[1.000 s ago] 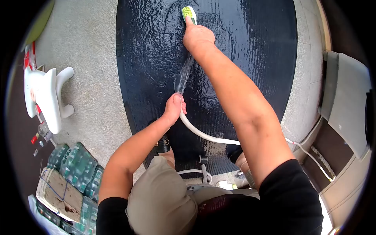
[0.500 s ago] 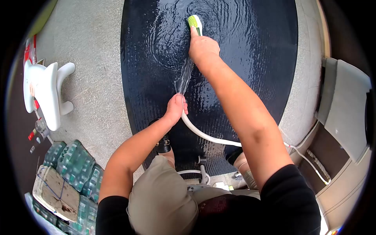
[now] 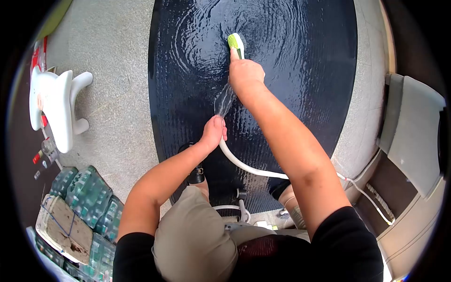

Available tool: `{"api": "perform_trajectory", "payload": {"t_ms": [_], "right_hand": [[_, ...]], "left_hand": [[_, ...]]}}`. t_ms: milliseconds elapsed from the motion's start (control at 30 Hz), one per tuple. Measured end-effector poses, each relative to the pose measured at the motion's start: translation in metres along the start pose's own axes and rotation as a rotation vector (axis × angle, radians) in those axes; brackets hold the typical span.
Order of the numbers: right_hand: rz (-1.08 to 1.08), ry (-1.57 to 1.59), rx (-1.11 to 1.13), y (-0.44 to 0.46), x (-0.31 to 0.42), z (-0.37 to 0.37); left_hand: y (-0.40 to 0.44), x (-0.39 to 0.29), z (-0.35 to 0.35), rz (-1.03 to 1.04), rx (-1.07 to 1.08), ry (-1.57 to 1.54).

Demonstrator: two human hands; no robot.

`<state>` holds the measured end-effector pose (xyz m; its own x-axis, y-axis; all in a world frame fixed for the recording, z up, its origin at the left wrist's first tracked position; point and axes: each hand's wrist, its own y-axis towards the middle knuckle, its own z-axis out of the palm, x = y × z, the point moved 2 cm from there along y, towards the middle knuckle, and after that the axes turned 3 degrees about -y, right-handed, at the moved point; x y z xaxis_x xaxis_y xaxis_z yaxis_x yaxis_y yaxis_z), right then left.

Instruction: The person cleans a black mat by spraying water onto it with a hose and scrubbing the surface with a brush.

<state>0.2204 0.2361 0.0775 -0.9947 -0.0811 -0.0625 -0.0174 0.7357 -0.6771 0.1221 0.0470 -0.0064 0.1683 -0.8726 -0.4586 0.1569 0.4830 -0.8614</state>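
Note:
My right hand [image 3: 246, 74] grips a green and white scrub brush [image 3: 237, 43], with one finger stretched along its back. The brush rests on a wet black ribbed mat [image 3: 310, 94], and ripples spread around it. Closer to me, my left hand [image 3: 213, 132] is closed around the end of a white hose [image 3: 246, 167]. Water [image 3: 225, 100] sprays from the hose end onto the mat towards my right hand. The brush's bristles are hidden beneath it.
On the left stands a white plastic stool [image 3: 58, 105]. Packs of bottles [image 3: 89, 190] with a dirty foam lid [image 3: 66, 228] on top lie at the lower left. A grey chair-like panel [image 3: 416, 127] is on the right. Speckled floor [image 3: 122, 94] borders the mat.
My right hand has drawn the brush a little towards me over the mat. The left hand stays almost in place, and the water stream looks shorter and wider.

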Motion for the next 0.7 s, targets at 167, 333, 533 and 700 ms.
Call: {"api": "perform_trajectory", "payload": {"t_ms": [167,333,533,700], "right_hand": [[-0.006,0.066,-0.085,0.021,-0.004,-0.006],[0.012,0.073,-0.1,0.02,-0.002,-0.011],[0.021,0.069,-0.059,0.009,-0.007,0.012],[-0.035,0.242,-0.241,0.05,-0.033,-0.021]], "left_hand": [[0.0,0.007,-0.003,0.056,0.019,0.055],[-0.002,0.0,-0.003,0.066,0.047,0.029],[0.0,0.008,-0.001,0.051,0.058,0.076],[-0.002,0.009,-0.003,0.018,0.039,0.025]]}}
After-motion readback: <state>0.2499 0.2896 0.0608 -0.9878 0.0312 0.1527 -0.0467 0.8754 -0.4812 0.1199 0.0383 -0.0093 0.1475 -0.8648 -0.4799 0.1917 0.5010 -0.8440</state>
